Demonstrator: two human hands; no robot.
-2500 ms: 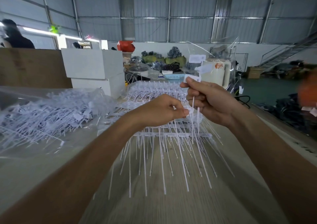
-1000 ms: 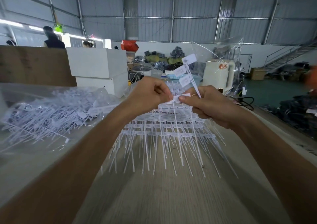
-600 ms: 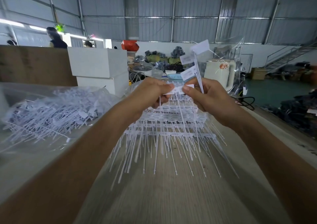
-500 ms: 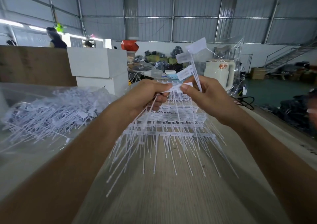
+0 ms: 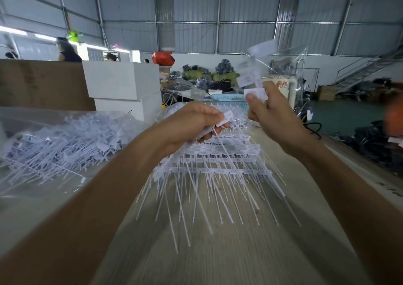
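Strips of white plastic seals (image 5: pixel 218 167) lie stacked on the desk (image 5: pixel 218 258) under both hands, tails fanned toward the person; they look feather-light, springy and slick, best taken by the flat tab heads rather than the whippy tails. Just above them the left hand (image 5: pixel 192 125) pinches one tab (image 5: pixel 225 119) between thumb and curled fingers, while the right hand (image 5: pixel 272 114) curls its fingers round a small bunch (image 5: pixel 255 93) whose blurred heads stick up. Left of this a clear bag (image 5: pixel 26 114) lies heaped with loose seals (image 5: pixel 65 138), and farther back sits a blue basket (image 5: pixel 226 97), contents unclear.
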